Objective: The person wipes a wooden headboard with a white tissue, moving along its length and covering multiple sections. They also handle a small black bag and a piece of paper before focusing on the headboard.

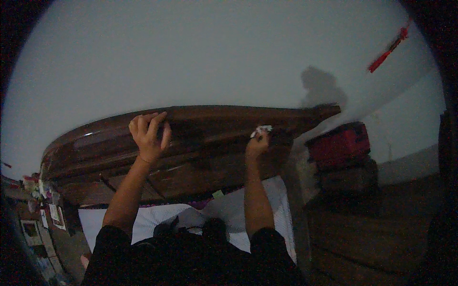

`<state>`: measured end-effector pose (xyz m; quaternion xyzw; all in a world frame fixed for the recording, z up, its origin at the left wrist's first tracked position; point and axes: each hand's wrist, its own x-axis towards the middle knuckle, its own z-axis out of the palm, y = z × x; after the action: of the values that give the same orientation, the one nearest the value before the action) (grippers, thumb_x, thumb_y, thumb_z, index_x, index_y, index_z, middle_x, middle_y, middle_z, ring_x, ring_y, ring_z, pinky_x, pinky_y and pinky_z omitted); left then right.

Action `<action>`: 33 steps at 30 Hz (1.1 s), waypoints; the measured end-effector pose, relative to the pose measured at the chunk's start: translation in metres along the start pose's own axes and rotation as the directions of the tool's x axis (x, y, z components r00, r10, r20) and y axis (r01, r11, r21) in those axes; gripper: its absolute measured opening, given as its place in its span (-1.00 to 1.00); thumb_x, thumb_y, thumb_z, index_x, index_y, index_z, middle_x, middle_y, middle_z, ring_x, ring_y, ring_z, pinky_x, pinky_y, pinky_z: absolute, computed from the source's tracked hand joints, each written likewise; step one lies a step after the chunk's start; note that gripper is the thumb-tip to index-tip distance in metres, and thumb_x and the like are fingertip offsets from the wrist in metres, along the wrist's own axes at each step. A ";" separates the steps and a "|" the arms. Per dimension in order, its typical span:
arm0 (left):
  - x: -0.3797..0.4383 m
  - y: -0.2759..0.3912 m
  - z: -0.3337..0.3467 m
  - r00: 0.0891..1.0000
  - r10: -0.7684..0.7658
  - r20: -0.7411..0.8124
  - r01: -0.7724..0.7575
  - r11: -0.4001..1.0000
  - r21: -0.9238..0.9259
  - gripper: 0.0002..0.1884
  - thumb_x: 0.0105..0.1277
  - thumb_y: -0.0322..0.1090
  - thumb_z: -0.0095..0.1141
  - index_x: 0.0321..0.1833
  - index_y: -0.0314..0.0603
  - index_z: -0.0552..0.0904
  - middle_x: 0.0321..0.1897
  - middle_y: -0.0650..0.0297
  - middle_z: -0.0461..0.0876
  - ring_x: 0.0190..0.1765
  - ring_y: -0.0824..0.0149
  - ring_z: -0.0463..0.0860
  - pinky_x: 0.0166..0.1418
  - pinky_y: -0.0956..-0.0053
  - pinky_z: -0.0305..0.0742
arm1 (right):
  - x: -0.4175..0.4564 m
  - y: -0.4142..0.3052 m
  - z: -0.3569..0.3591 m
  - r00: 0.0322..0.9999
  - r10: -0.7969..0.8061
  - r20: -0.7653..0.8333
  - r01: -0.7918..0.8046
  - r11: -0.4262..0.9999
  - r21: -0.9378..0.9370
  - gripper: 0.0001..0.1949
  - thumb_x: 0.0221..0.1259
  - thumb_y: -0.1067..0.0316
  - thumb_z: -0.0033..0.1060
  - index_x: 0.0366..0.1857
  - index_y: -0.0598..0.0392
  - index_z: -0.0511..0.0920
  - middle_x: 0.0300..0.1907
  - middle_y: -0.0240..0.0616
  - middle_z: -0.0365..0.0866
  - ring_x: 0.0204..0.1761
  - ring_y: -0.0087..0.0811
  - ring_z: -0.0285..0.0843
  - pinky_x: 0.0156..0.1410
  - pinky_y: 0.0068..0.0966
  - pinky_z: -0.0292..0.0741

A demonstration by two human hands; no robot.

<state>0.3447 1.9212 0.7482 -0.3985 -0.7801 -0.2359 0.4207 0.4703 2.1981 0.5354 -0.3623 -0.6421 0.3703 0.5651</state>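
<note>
A long dark-brown polished wooden headboard [214, 134] stretches in front of me against a pale wall. My left hand [148, 134] is at its upper left part, fingers spread and curled, holding nothing; whether the fingertips touch the wood I cannot tell. Farther right, my right hand [257, 143] grips a small crumpled white cloth or tissue [264, 129] before the headboard's face. Dim light hides whether the cloth meets the wood. Below, a white quilted bed cover [266, 203] lies under me, with a small pale green piece [218, 194] near the headboard's base.
At the right, a red case or box [338, 143] rests on a dark piece of furniture [349, 182]. A red tassel ornament [388, 52] hangs on the wall. Several small items [53, 211] crowd the far left. Dark wooden boards [361, 236] extend at lower right.
</note>
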 end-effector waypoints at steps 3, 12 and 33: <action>-0.003 -0.002 0.005 1.000 -0.002 -0.002 0.002 1.000 0.016 -0.70 -0.06 -0.33 0.21 -0.18 -0.03 0.63 -0.27 0.28 0.52 -0.16 0.20 0.41 0.00 0.31 0.25 | -0.037 -0.025 0.022 0.988 0.082 0.134 -0.063 0.988 -0.140 -0.72 0.26 0.20 0.02 -0.22 0.26 0.52 -0.23 -0.15 0.52 -0.21 -0.24 0.48 -0.09 -0.33 0.43; 0.001 0.011 0.023 1.000 0.026 0.002 -0.027 0.999 0.021 -0.67 -0.04 -0.34 0.20 -0.12 -0.04 0.61 -0.25 0.26 0.54 -0.12 0.20 0.41 0.01 0.28 0.24 | -0.149 -0.034 0.071 0.781 0.235 0.579 -0.285 0.959 -0.006 -0.84 0.20 0.32 -0.03 -0.30 0.18 0.50 -0.25 -0.33 0.43 -0.20 -0.49 0.35 -0.05 -0.52 0.37; -0.075 -0.034 -0.040 0.986 0.083 -0.145 -0.055 0.980 0.191 -0.79 0.08 -0.39 0.05 -0.19 -0.11 0.59 -0.30 0.30 0.52 -0.21 0.23 0.39 0.00 0.30 0.19 | 0.183 0.242 -0.134 0.974 0.087 0.207 0.076 0.740 -0.668 -0.74 0.09 0.23 0.11 -0.26 0.19 0.56 -0.40 -0.10 0.60 -0.37 -0.24 0.55 -0.24 -0.29 0.47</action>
<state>0.3601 1.8421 0.7052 -0.3651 -0.7499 -0.1770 0.5225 0.5965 2.4801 0.4168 -0.4990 -0.7909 0.1541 0.3191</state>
